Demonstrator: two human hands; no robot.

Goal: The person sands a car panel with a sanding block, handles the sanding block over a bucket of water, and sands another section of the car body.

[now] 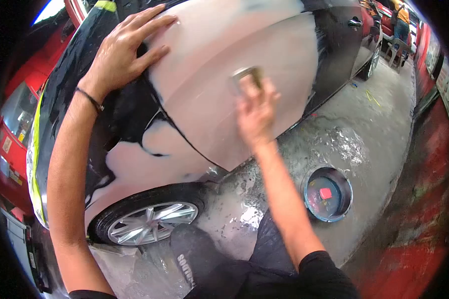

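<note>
A dark car door (pixel 204 99) is largely coated in pale pinkish-white filler or primer, and its surface looks wet. My left hand (pixel 134 42) rests open on the upper edge of the coated area, fingers spread. Against the middle of the door, my right hand (pixel 257 107) grips a small rectangular sanding block (pixel 247 77); motion blurs both. Part of the block is covered by my fingers. Below the left hand, the fender (pixel 139 159) carries the same pale coating above a silver-spoked wheel (pixel 152 222).
On the wet concrete floor to the right stands a round basin (pixel 328 214) of water with a pink block (pixel 325 193) in it. A red-stained wall (pixel 409 199) runs along the right. Farther back are a plastic stool (pixel 398 52) and a person (pixel 400 22).
</note>
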